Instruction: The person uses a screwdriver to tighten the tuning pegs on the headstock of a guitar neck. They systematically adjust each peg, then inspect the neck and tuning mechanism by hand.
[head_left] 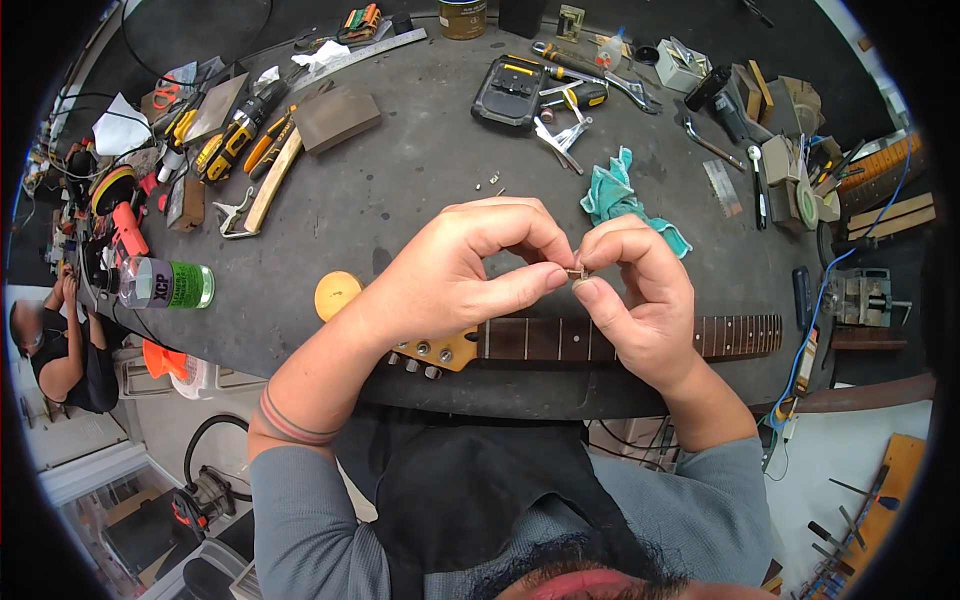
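My left hand (475, 265) and my right hand (640, 300) meet above the workbench, fingertips pinched together. Between them is a small metal part (576, 272), mostly covered by the fingers; its exact kind does not show. Below my hands a guitar neck (535, 340) lies flat along the bench's near edge, its dark fretboard facing up. Tuning pegs (433, 372) line the headstock at its left end, and my right hand hides part of the frets. Several tiny metal pieces (490, 184) lie just beyond my left hand.
A teal cloth (612, 190) lies crumpled past my right hand. A round yellow disc (338, 295) sits by my left forearm. Leftward are a bottle (165, 284), a metal block (337, 118) and a drill (240, 135). A black case (508, 92) and pliers (562, 140) lie farther back. Another person (75, 345) is at far left.
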